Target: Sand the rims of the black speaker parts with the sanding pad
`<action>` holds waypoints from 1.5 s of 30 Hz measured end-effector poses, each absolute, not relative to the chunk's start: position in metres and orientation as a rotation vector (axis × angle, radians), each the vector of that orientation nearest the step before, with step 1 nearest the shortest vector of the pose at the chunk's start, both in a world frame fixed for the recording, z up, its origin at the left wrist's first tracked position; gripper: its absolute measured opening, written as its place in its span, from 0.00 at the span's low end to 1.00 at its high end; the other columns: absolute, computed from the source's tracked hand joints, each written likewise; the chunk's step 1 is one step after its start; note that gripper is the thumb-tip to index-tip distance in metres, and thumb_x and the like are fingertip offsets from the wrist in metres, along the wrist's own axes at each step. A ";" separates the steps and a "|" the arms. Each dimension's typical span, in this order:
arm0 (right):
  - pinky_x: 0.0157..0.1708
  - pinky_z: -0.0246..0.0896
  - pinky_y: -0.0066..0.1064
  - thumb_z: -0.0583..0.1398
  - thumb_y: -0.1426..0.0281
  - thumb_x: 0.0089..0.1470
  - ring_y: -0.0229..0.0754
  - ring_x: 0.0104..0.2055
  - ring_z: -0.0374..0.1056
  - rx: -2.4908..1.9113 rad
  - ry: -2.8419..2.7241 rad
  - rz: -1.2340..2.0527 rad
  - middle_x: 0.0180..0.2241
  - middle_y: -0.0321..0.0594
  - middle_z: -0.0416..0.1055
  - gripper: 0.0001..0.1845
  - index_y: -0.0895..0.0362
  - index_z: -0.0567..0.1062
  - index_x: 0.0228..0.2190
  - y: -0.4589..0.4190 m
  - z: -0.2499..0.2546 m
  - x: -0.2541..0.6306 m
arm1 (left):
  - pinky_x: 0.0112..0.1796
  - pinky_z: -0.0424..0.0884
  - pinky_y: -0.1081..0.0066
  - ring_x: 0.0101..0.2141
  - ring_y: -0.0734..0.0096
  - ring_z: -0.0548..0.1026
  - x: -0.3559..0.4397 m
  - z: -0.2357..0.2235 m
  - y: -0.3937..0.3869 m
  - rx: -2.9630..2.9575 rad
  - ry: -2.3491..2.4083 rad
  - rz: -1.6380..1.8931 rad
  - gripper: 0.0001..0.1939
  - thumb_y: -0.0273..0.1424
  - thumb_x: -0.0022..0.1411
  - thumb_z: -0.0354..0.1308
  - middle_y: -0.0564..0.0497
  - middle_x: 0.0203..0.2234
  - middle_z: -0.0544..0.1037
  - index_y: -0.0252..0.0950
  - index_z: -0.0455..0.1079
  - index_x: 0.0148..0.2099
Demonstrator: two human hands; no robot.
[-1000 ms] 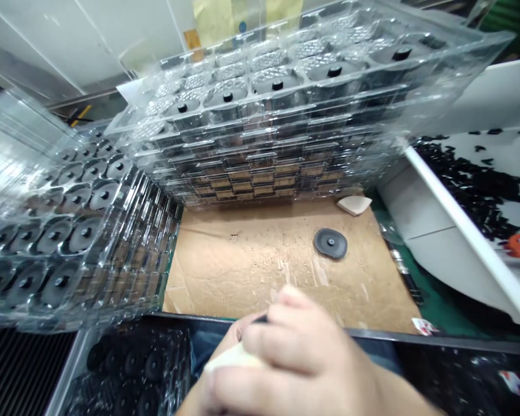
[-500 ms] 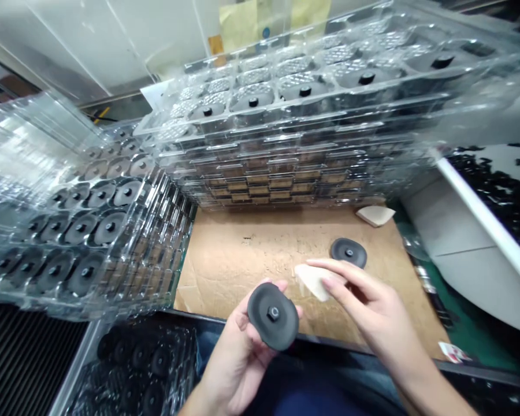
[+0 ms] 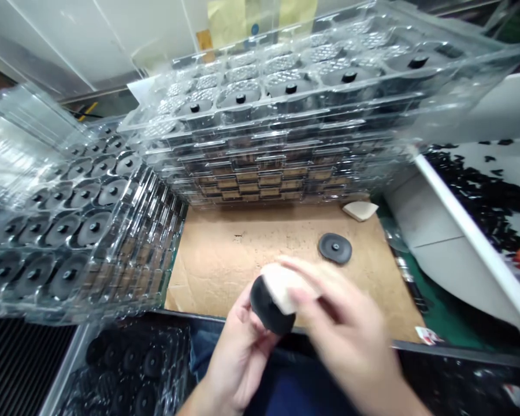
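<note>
The left hand point(image 3: 238, 352) was half closed, palm up, its fingers curled round the rim and underside of a black disc point(image 3: 266, 312); the right hand point(image 3: 351, 329), blurred, pinched a white wedge point(image 3: 283, 286) between thumb and fingers, the wedge lying over the disc's upper face. The disc looked light and fairly stiff, perhaps rubbery, its matt face unlikely to slip; the rim seemed the best hold, leaving the middle free; the wedge looked soft, easily squashed, and best pinched by its thick end. Just beyond the right hand, a second disc point(image 3: 335, 248) lay flat on the cardboard point(image 3: 225, 248); farther out sat a spare wedge point(image 3: 360, 211); beyond both hands rose a stack of clear trays point(image 3: 281, 136); a filled tray stack point(image 3: 86, 231) stood to the left hand's left, a white bin point(image 3: 472, 233) of black bits to the right hand's right.
</note>
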State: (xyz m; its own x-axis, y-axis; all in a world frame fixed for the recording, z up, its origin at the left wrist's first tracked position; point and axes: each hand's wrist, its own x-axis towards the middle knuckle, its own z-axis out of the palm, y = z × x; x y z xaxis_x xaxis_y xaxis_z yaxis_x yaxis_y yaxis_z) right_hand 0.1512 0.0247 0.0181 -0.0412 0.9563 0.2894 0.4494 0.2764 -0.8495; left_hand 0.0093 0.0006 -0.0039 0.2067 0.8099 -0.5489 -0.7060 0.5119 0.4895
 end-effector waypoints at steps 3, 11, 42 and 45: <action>0.34 0.66 0.30 0.53 0.77 0.54 0.39 0.33 0.70 -1.085 -1.839 0.831 0.33 0.38 0.75 0.13 0.57 0.73 0.40 0.022 0.033 0.138 | 0.43 0.69 0.70 0.41 0.67 0.74 0.006 -0.006 -0.002 0.104 0.930 1.043 0.21 0.33 0.48 0.64 0.49 0.40 0.77 0.41 0.71 0.47; 0.34 0.63 0.32 0.52 0.78 0.54 0.40 0.33 0.68 -1.088 -1.811 0.726 0.33 0.41 0.74 0.13 0.61 0.72 0.40 0.025 0.033 0.132 | 0.41 0.70 0.74 0.35 0.71 0.75 0.009 0.000 -0.001 0.094 0.877 1.000 0.16 0.32 0.43 0.67 0.52 0.31 0.79 0.38 0.75 0.39; 0.33 0.62 0.28 0.54 0.76 0.57 0.38 0.38 0.69 -1.232 -1.770 0.638 0.41 0.35 0.73 0.15 0.50 0.70 0.45 0.014 0.016 0.177 | 0.40 0.70 0.72 0.40 0.63 0.75 0.007 0.013 -0.008 0.094 0.763 0.929 0.25 0.28 0.42 0.68 0.48 0.41 0.78 0.39 0.71 0.46; 0.29 0.58 0.30 0.51 0.79 0.57 0.36 0.30 0.67 -0.869 -2.019 0.693 0.35 0.36 0.74 0.16 0.56 0.72 0.43 0.022 0.044 0.166 | 0.43 0.67 0.73 0.40 0.66 0.74 0.008 0.014 -0.010 0.136 0.819 0.926 0.28 0.32 0.37 0.71 0.49 0.38 0.79 0.37 0.73 0.45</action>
State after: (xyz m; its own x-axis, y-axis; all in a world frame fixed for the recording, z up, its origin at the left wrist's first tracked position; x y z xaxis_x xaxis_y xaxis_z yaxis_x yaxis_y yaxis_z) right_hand 0.1660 0.0217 0.0444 -0.4324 0.7749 0.4610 0.3285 0.6115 -0.7198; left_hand 0.0076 -0.0098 0.0143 0.3298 0.7541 -0.5680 -0.6562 0.6157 0.4363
